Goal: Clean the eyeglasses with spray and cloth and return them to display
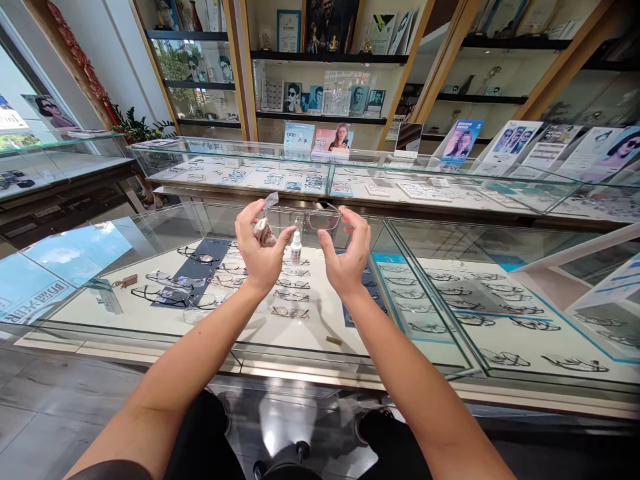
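Both my hands hold up a pair of thin-rimmed eyeglasses (325, 221) above the glass display case, one hand at each side of the frame. My left hand (261, 250) grips the left side and also has a crumpled light cloth (263, 231) tucked in its fingers. A small clear tag or flap (271, 199) sticks up at that side. My right hand (349, 252) pinches the right side, its fingers partly behind the frame. Just below the glasses, between my hands, a small white bottle (296, 248) stands upright on the glass top.
Under the glass of the near case (280, 347) lie rows of eyeglasses (290, 312). A white sign stand (575, 267) sits at the right. Another glass case (235, 160) with small posters (333, 140) runs behind. Shelves (330, 57) line the wall.
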The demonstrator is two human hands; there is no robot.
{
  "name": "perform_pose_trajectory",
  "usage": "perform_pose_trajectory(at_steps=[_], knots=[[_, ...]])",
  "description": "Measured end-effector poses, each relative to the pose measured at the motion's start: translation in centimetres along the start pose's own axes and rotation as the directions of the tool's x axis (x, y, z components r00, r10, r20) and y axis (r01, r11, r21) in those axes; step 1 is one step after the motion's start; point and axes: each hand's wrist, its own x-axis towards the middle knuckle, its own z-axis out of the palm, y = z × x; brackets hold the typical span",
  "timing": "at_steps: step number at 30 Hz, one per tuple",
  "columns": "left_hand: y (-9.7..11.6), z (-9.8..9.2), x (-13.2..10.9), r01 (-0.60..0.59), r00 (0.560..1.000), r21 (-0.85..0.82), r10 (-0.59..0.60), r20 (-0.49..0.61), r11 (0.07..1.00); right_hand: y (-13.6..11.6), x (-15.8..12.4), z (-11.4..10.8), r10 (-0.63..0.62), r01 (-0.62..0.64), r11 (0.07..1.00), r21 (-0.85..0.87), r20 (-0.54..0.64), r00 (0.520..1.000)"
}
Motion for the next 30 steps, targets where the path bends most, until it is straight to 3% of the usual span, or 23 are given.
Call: perform_pose_trajectory(at_steps=[13, 21, 30], knots=[[0.5, 0.0, -0.1, 0.071, 0.997, -0.02, -0.071, -0.017, 0.997, -0.4, -0.1, 0.2, 0.007, -0.004, 0.998, 0.066, -0.039, 0.999], [0.7, 0.0, -0.5, 0.217, 0.975, -0.096, -0.21, 0.076, 0.971, -0.7, -0.2, 0.2, -0.007, 0.015, 0.998, 0.066, -0.11, 0.994], [1.3, 0.0, -0.1, 0.093, 0.996, -0.036, -0.093, -0.015, 0.995, -0.6, -0.2, 0.3, 0.038, -0.038, 0.999, 0.018, -0.053, 0.998]])
